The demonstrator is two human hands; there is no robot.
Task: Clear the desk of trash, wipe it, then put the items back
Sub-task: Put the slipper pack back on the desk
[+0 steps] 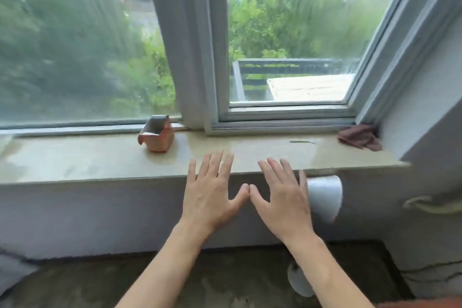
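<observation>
A pale stone ledge [82, 162] runs below the window. On it stands an opened red carton [157, 137] with its top torn apart, left of centre. At the ledge's far right corner lies a crumpled dark red cloth [360, 137]. A thin green strip [302, 142] rests on the ledge between them. My left hand [212, 192] and my right hand [282, 197] hover side by side in front of the ledge's edge, palms down, fingers spread, thumbs nearly touching. Neither hand holds anything.
A white paper cup [324, 197] lies tilted beside my right hand, below the ledge. Another whitish object [298, 280] shows under my right forearm. The window frame [197, 57] rises behind the ledge. A grey wall [425, 97] closes the right side.
</observation>
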